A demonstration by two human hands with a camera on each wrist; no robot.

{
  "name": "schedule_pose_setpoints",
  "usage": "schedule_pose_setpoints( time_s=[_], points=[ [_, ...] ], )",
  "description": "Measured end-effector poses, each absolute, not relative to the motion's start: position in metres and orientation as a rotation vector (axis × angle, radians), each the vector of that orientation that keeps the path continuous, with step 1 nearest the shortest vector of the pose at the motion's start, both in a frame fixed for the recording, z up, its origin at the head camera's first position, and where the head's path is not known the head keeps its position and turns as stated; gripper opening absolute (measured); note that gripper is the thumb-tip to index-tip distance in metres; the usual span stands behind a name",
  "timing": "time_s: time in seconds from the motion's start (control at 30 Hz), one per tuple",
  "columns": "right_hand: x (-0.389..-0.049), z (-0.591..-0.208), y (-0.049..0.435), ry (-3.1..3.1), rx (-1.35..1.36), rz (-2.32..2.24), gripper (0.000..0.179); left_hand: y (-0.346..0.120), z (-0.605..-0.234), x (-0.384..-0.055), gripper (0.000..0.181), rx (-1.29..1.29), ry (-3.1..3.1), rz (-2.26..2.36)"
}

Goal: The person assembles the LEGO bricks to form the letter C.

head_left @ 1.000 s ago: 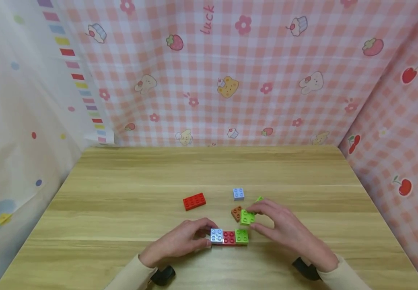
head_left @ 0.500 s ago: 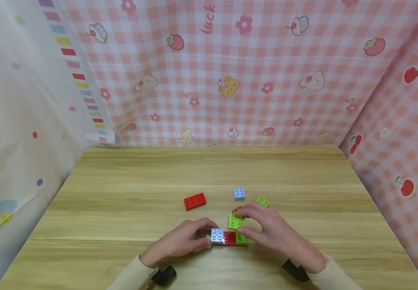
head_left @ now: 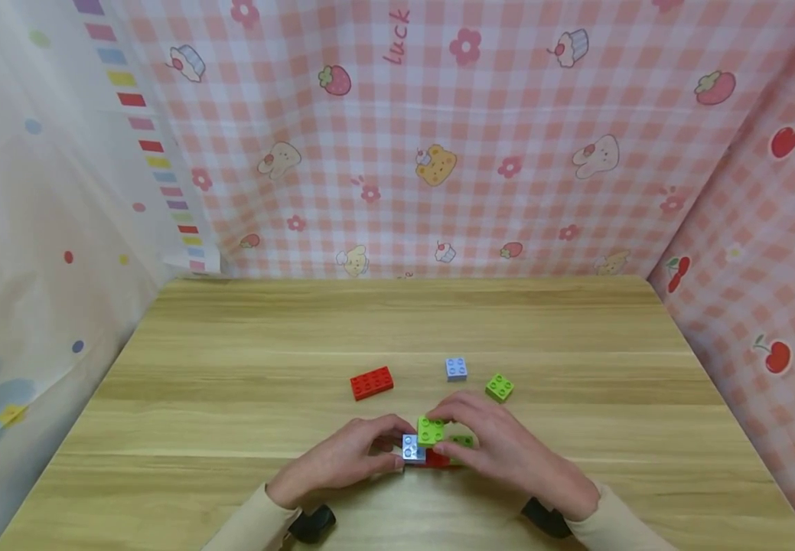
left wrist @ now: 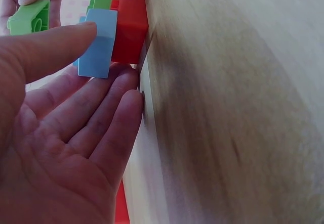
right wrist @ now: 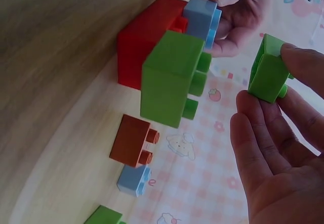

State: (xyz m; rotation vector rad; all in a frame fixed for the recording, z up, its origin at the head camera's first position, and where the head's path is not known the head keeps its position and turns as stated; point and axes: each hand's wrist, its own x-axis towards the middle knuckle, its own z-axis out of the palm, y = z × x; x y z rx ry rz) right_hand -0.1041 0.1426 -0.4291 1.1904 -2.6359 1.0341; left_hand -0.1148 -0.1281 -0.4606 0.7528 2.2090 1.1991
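Low in the head view, a red toy brick (head_left: 437, 459) lies on the table with a light blue brick (head_left: 411, 449) on its left end and a green brick (head_left: 464, 441) on its right end. My left hand (head_left: 342, 459) pinches the light blue brick, thumb on the near side and fingers behind. Above the red brick, a second green brick (head_left: 431, 431) is between the thumb and fingers of my right hand (head_left: 510, 451). The right wrist view shows this green brick (right wrist: 269, 71) in the air, apart from the bricks below.
Behind the hands lie a loose red brick (head_left: 372, 383), a light blue brick (head_left: 456, 369) and a green brick (head_left: 500, 387). A brown brick (right wrist: 130, 140) shows in the right wrist view; my right hand hides it in the head view. Patterned cloth (head_left: 397, 191) encloses the table (head_left: 266, 329).
My right hand has carried the green brick leftward and slightly nearer, from beside the brown brick to over the red brick. The left hand has stayed in place on the light blue brick.
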Motion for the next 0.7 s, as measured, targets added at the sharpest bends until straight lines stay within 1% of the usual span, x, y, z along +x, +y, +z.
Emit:
schedule_pose_setpoints(
  time_s=[0.2,0.4,0.7],
  points=[
    [-0.104,-0.432,0.138,-2.654,1.204,1.081,0.03,-0.128,-0.462,-0.115,0.033,0.767,2.228,1.178],
    [-0.104,-0.434,0.133,-2.665,1.218,1.136,0.03,-0.129,-0.462,-0.115,0.036,0.783,2.246,1.165],
    [-0.105,-0.433,0.127,-2.729,1.218,1.113,0.03,-0.128,-0.462,-0.113,0.033,0.822,2.239,1.216]
  ],
)
